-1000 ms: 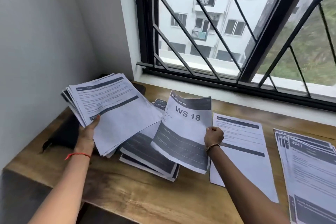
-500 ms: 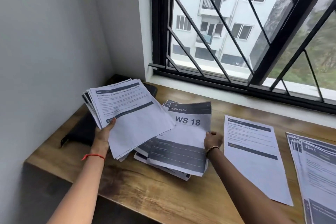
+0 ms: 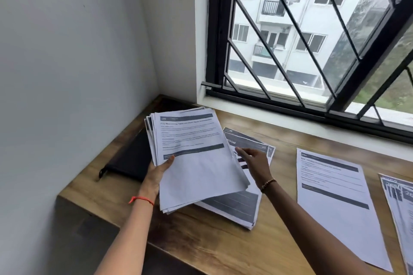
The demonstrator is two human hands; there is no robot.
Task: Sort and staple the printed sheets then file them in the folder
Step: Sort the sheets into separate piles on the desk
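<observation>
My left hand (image 3: 156, 174) grips a thick stack of printed sheets (image 3: 194, 158) above the desk, thumb on the top page. Under and to the right of that stack lies a pile of dark-banded sheets (image 3: 237, 207) on the wooden desk (image 3: 201, 243). My right hand (image 3: 252, 163) hovers over this pile with fingers stretched toward the right edge of the held stack, holding nothing. A single white sheet (image 3: 333, 198) lies flat to the right. Another pile of dark-headed sheets (image 3: 400, 203) sits at the far right edge. A black folder (image 3: 131, 158) lies at the left, partly hidden by the held stack.
A white wall (image 3: 67, 73) closes the left side of the desk. The barred window (image 3: 312, 40) and its sill run along the back. Bare wood shows along the desk's front edge.
My right hand has let go of the "WS 18" sheet, which now lies on the dark-banded pile, and has moved up toward the held stack. The held stack shifted right over that pile.
</observation>
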